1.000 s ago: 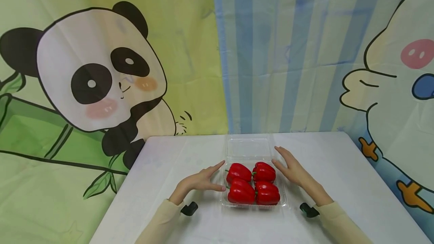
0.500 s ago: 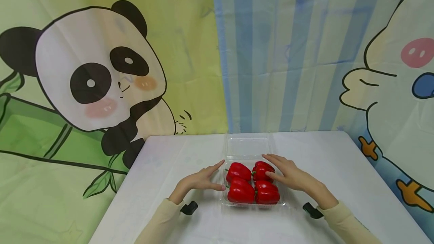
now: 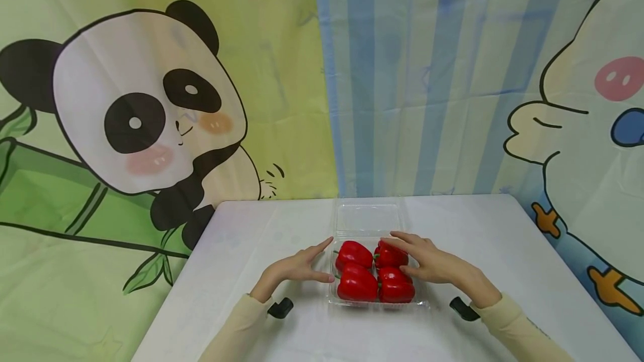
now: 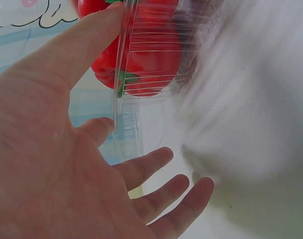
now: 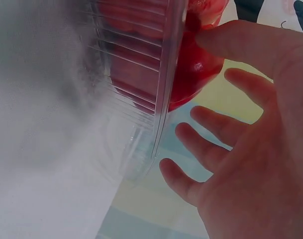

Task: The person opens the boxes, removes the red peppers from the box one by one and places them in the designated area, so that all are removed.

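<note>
A clear plastic container (image 5: 166,74) is set on the white tabletop (image 3: 322,335), midway between the two hands. Within it, in two rows and packed close, are seated a near left pepper (image 3: 357,285), a near right pepper (image 3: 396,290), a far left pepper (image 3: 354,256) and a far right pepper (image 3: 391,260), all glossy red. The clear lid (image 3: 369,218) is laid back at the far side of the container.

The left hand (image 3: 299,267) is held at the container's left side with fingers spread and relaxed; its thumb is brought up to the rim — apparently touching it — and the far left pepper is pointed toward by the index finger. In the left wrist view, a green stem (image 4: 125,82) is seen behind the ribbed wall.

The right hand (image 3: 430,260) is extended from the right over the far right pepper, which is partly covered by the fingers. These are kept apart and only loosely bent, and the thumb is placed by the gap between the two right-hand peppers; whether the pepper is touched cannot be told.

Cream sleeves (image 3: 241,317) are worn on both arms, and a black device (image 3: 280,308) is seen by each wrist. Behind the tabletop, a printed backdrop (image 3: 292,127) is hung — a panda at left, blue stripes at centre and right.
</note>
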The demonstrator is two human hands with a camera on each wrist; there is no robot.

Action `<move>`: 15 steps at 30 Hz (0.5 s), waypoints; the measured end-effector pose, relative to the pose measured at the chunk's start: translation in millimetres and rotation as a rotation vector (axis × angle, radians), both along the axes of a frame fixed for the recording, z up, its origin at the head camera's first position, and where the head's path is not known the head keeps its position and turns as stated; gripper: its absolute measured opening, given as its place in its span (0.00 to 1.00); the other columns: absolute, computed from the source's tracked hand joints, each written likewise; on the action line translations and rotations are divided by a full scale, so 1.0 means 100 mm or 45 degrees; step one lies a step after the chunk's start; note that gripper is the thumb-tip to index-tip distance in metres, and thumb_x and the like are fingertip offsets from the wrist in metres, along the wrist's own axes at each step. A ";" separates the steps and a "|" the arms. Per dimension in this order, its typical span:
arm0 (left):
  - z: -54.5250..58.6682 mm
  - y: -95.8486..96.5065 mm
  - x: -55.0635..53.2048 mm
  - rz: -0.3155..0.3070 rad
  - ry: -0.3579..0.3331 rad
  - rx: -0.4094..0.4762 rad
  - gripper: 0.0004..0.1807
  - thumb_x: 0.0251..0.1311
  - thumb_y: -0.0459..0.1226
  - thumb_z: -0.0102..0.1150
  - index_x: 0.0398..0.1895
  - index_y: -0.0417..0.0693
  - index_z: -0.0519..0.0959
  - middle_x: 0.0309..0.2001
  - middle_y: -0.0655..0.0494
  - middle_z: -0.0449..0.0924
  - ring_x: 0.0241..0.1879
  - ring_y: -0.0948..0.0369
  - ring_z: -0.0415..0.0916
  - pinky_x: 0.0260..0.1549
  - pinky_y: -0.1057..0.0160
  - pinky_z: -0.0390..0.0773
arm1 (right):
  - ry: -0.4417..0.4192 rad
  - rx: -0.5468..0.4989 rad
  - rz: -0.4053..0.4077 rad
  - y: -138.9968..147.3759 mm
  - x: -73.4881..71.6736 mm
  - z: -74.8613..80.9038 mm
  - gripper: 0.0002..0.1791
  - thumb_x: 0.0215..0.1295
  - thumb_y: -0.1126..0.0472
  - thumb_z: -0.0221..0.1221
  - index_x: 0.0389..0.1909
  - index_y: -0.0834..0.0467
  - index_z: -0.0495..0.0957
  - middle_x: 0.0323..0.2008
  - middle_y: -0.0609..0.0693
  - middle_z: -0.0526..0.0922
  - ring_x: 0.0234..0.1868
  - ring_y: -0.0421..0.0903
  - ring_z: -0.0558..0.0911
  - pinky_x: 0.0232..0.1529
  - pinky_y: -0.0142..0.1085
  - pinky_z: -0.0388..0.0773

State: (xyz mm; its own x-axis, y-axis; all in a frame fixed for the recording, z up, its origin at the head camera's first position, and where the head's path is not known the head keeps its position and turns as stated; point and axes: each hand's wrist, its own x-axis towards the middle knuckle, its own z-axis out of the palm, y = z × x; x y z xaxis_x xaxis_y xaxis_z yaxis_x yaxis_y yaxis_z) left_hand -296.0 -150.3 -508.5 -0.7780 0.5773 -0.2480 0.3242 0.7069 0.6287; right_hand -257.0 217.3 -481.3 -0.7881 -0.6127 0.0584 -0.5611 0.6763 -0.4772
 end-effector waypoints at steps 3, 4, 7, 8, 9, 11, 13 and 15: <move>0.00 0.00 0.00 -0.001 0.002 0.002 0.56 0.55 0.60 0.68 0.82 0.61 0.47 0.78 0.47 0.56 0.76 0.42 0.54 0.67 0.30 0.61 | 0.003 0.025 0.033 -0.01 -0.01 0.01 0.43 0.60 0.65 0.67 0.75 0.49 0.62 0.74 0.62 0.61 0.72 0.64 0.62 0.63 0.70 0.63; 0.00 0.00 0.00 -0.001 0.002 0.002 0.56 0.55 0.60 0.68 0.82 0.61 0.47 0.78 0.47 0.56 0.76 0.42 0.54 0.67 0.30 0.61 | 0.011 0.038 0.044 -0.01 -0.01 0.01 0.43 0.59 0.66 0.67 0.75 0.49 0.62 0.74 0.63 0.61 0.72 0.64 0.62 0.63 0.70 0.64; 0.00 0.00 0.00 0.002 -0.002 0.005 0.56 0.55 0.60 0.68 0.82 0.62 0.47 0.78 0.47 0.56 0.76 0.42 0.54 0.67 0.30 0.61 | 0.030 0.074 0.080 -0.01 -0.01 0.02 0.45 0.57 0.68 0.68 0.75 0.49 0.62 0.74 0.63 0.61 0.72 0.63 0.61 0.62 0.70 0.64; 0.00 0.00 0.00 0.003 -0.004 0.005 0.56 0.55 0.60 0.68 0.82 0.62 0.47 0.78 0.47 0.56 0.76 0.42 0.54 0.67 0.30 0.61 | 0.034 0.084 0.092 -0.02 -0.02 0.02 0.45 0.56 0.68 0.69 0.75 0.49 0.62 0.74 0.63 0.61 0.72 0.63 0.61 0.62 0.70 0.64; 0.00 0.00 0.00 0.003 -0.003 0.004 0.56 0.55 0.60 0.68 0.82 0.62 0.47 0.78 0.47 0.56 0.76 0.42 0.54 0.67 0.31 0.61 | 0.036 0.093 0.102 -0.02 -0.02 0.02 0.45 0.56 0.68 0.69 0.75 0.49 0.62 0.74 0.63 0.61 0.72 0.63 0.61 0.62 0.70 0.64; 0.00 0.00 0.00 0.006 -0.007 0.004 0.56 0.55 0.60 0.68 0.82 0.63 0.47 0.78 0.47 0.56 0.76 0.42 0.54 0.67 0.31 0.61 | 0.037 0.100 0.119 -0.02 -0.03 0.03 0.46 0.54 0.68 0.70 0.75 0.49 0.62 0.74 0.63 0.61 0.72 0.63 0.61 0.62 0.70 0.65; 0.00 0.00 0.00 0.007 -0.009 0.004 0.56 0.55 0.60 0.68 0.82 0.63 0.47 0.78 0.47 0.56 0.76 0.42 0.54 0.67 0.31 0.61 | 0.039 0.111 0.132 -0.02 -0.04 0.03 0.47 0.53 0.69 0.70 0.75 0.48 0.62 0.74 0.62 0.60 0.72 0.63 0.61 0.62 0.70 0.65; 0.00 0.01 0.00 0.009 -0.011 0.005 0.56 0.54 0.59 0.68 0.82 0.62 0.47 0.78 0.47 0.56 0.76 0.42 0.54 0.67 0.31 0.62 | 0.041 0.121 0.145 -0.02 -0.04 0.02 0.48 0.53 0.69 0.71 0.75 0.47 0.61 0.74 0.62 0.60 0.73 0.63 0.60 0.62 0.70 0.65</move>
